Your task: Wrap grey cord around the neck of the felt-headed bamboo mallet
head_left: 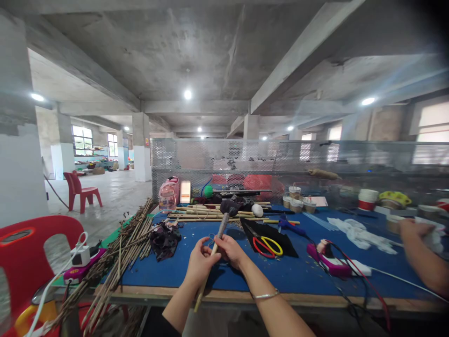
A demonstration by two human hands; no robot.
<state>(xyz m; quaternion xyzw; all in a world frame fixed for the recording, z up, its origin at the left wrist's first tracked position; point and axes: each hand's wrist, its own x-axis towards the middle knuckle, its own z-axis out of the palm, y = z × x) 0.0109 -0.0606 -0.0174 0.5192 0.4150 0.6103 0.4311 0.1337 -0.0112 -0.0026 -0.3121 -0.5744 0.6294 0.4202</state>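
My left hand (200, 258) and my right hand (229, 250) meet over the table's near half, both closed on a thin pale stick (200, 297). It slants away from me, its lower end beyond the table edge. Grey wrapping (222, 226) covers its upper part, and a dark cloth-like bundle (229, 206) appears at the far tip. A thin bluish loop of thread or wire (211, 238) stands up by my left fingers. Right of my hands, scissors with red and yellow handles (268, 247) lie on black cloth (289, 248). Crumpled dark fabric (165, 241) lies to the left.
A pile of dry twigs (129, 243) overhangs the left table edge. Purple power strips (328, 262) with cables, a blue glue gun (292, 226), and white cloth (365, 234) lie rightward. Another person's arm (426, 252) reaches in at right. A mesh panel (196, 159) borders the back.
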